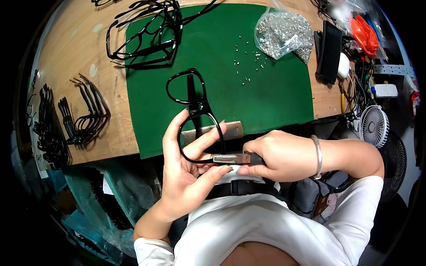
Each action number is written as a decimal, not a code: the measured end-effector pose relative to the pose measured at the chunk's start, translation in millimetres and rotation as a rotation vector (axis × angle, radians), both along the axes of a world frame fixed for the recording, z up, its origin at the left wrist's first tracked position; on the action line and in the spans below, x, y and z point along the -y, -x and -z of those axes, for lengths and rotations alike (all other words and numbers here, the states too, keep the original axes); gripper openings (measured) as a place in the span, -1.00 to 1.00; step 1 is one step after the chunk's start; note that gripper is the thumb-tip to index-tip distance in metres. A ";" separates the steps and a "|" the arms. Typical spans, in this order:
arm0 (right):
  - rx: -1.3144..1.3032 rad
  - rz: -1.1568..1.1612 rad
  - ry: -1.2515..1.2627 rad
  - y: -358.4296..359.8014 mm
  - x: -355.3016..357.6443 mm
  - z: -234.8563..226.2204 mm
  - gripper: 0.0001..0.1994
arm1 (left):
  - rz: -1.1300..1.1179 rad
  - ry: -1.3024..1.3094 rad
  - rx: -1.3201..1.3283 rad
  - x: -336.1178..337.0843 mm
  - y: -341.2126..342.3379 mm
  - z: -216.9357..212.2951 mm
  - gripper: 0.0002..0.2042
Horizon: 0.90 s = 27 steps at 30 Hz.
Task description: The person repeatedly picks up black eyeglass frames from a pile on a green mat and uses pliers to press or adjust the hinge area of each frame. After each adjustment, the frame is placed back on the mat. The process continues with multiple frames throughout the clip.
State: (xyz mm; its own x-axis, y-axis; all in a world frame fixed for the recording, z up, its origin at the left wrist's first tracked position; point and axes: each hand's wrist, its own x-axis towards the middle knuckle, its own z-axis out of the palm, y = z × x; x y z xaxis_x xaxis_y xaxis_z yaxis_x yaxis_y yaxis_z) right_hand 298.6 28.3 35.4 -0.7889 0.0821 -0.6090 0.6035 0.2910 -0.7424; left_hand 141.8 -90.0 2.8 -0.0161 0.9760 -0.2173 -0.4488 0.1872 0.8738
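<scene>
My left hand (181, 179) holds a black eyeglass frame (200, 107) upright by its lower rim, with two fingers spread about the rim and the thumb near the end piece. No lenses can be made out in it. Closed round a tool with a flat metal head (230, 158) and a dark grip is my right hand (278, 155). The metal head meets the corner of the frame by my left thumb; the exact contact is hidden. Behind my left fingers, a textured block (230, 129) juts at the table's front edge.
A green mat (266, 102) covers the middle of the wooden table. Stacked black frames (146, 42) lie at the far left, with black temple arms (91, 113) nearer. A bag of small metal parts (284, 35) lies far right, some spilled. A white fan (374, 125) stands right.
</scene>
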 end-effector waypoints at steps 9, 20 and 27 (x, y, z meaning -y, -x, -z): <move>0.029 -0.016 0.223 -10.5 -27.2 10.9 -0.59 | -0.020 0.107 0.022 0.6 2.4 -1.3 -0.20; -0.301 0.177 -0.882 -20.6 -16.7 66.6 -0.62 | -0.261 0.023 0.155 11.7 3.6 27.4 -0.31; -0.228 0.410 -0.679 -14.3 -48.3 68.0 -0.84 | -0.234 0.021 0.249 16.5 -0.1 15.6 -0.18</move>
State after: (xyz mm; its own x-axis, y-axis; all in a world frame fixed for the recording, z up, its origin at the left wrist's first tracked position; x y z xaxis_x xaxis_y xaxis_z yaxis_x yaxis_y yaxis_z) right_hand 312.8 76.5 -32.5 -0.7143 0.6832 -0.1519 0.6154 0.5098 -0.6012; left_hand 141.9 -106.6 -12.8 -0.1833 0.9472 -0.2630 -0.6805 0.0708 0.7293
